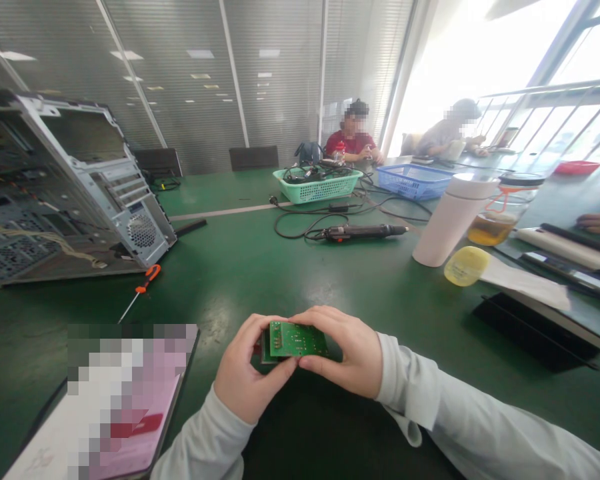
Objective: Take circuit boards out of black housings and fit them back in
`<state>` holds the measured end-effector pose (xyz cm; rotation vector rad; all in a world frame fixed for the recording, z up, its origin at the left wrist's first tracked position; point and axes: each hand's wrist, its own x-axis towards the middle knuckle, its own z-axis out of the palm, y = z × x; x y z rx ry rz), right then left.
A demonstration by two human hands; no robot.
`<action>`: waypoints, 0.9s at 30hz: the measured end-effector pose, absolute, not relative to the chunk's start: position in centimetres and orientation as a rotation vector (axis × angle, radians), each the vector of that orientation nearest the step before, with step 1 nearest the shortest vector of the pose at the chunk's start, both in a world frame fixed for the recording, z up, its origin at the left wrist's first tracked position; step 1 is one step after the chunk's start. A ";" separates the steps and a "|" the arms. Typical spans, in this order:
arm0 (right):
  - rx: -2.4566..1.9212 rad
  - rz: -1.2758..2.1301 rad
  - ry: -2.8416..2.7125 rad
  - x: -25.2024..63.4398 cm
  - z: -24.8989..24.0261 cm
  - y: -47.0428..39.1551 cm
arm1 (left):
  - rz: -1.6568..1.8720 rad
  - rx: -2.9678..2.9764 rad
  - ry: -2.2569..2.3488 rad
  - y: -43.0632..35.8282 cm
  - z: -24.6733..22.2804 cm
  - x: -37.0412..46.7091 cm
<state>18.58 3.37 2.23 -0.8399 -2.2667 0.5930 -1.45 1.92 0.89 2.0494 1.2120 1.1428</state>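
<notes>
A small green circuit board (299,340) is held level over the near edge of the green table (240,267). My left hand (247,367) grips its left end, thumb at the near side and fingers behind. Around the right end, my right hand (347,350) closes with its thumb below and fingers over the far edge. Both thumb tips come close together at the board's near edge. Beneath the board's left end, a second layer and a bit of red show; what they belong to is partly hidden by my left fingers.
An open metal computer case (145,227) stands left, beside an orange screwdriver (140,289). A black power screwdriver (363,232), green basket (320,189), blue basket (415,183) and pink bottle (447,220) lie beyond. A tablet-like screen (145,400) is near left. Two people sit far back.
</notes>
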 end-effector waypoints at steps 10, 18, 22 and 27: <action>-0.822 1.267 -1.843 17.7 1.4 3.3 | 1.164 1.815 1.230 2.1 -0.1 -1.7; -0.829 1.379 -1.731 17.1 0.7 3.6 | 1.059 1.764 1.226 2.2 0.0 -1.8; -1.006 1.145 -1.794 17.5 1.0 3.1 | 1.047 1.724 1.210 2.3 0.4 -1.5; -1.406 0.666 -1.824 22.7 2.3 2.2 | 1.137 1.514 1.286 2.4 0.0 -1.0</action>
